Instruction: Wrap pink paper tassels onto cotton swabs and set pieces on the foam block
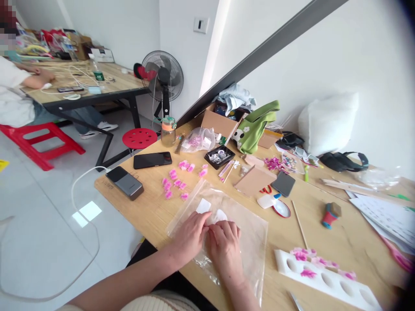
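Both hands meet low over a clear plastic bag (249, 224) lying flat on the wooden table. My left hand (189, 235) has its thumb and fingertips pressed together, touching the fingertips of my right hand (225, 242), whose fingers are curled. Whatever they pinch is hidden between them. Just beyond my left fingers, a white square piece (203, 206) lies on the bag. Another white piece (221, 215) shows at my right knuckles. Several pink-and-white flower pieces (177, 183) are scattered past the bag's far left edge.
A power bank (125, 183) with a white cable and a phone (152, 160) lie at left. White foam (327, 278) with pink petals, a thin stick (300, 224) and a thread spool (330, 216) are at right. Boxes and a green bag (259, 129) stand behind. Another person sits at the far table.
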